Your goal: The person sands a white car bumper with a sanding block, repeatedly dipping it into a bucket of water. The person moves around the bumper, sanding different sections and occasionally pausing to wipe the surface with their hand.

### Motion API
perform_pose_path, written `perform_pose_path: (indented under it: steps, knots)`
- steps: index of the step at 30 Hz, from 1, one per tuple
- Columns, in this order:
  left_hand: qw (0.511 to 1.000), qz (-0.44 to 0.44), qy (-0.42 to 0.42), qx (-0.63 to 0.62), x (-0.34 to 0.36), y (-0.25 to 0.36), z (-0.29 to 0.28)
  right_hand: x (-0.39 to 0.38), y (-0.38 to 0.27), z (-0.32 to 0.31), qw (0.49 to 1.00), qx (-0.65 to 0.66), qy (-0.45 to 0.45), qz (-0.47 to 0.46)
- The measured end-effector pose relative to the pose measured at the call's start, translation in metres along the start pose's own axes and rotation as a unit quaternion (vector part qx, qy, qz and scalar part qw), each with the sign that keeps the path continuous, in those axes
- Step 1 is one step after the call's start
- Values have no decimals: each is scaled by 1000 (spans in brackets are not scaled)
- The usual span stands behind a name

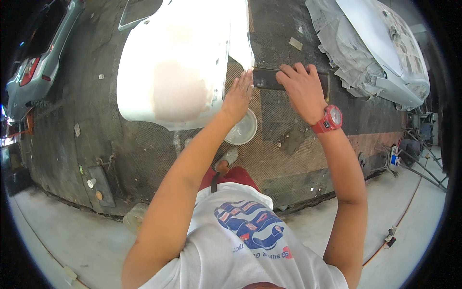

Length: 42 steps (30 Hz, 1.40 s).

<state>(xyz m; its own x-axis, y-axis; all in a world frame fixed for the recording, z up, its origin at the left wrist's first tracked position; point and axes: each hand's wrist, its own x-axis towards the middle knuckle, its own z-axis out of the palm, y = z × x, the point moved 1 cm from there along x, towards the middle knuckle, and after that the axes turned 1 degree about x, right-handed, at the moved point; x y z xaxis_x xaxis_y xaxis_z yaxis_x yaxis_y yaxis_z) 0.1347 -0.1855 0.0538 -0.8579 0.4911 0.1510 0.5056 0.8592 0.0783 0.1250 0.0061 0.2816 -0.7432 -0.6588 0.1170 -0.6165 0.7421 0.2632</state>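
A white car body panel (139, 77) with a beige, dull patch (180, 91) fills the upper middle. My left hand (238, 96) lies with its fingers stretched out along the panel's right edge. To the right, my right hand (304, 91) is closed, its fingers bent over a long, flat, dark piece (266, 79). What sits under those fingers is hidden, and I cannot tell whether they touch the dark piece. A red watch (329, 119) is on my right wrist. Below my left hand stands a round, pale tub (244, 129), partly covered by my forearm.
A white car part with paper masking (353, 58) stands at the upper right. At the far left is a silver car (44, 72). A small dark board (102, 185) with a cup lies lower left; metal stands (421, 154) are at the right. Dark, patterned matting covers the floor.
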Motion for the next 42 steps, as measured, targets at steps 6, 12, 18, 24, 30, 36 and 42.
perform_pose_path:
  steps: [6,12,18,24,30,36,42]
  knots:
    - [999,-16,-33,-39,-35,32,3,-77,-12,14,971,179,3,157]
    - [992,-62,-107,-33,-62,55,21,-223,-34,98,860,347,-37,373]
    - [975,-120,-114,-150,-88,74,32,-432,-85,175,738,369,-86,558]
    - [876,-306,-41,-372,-85,75,-26,-622,-164,195,621,274,-237,695]
    - [859,-303,189,-367,-26,29,-18,-672,-205,162,562,270,-279,730]
    - [884,-325,46,-332,8,-7,-23,-629,-190,164,622,285,-239,689]
    - [886,-324,15,-332,-5,-2,-13,-507,-144,151,724,264,-223,597]
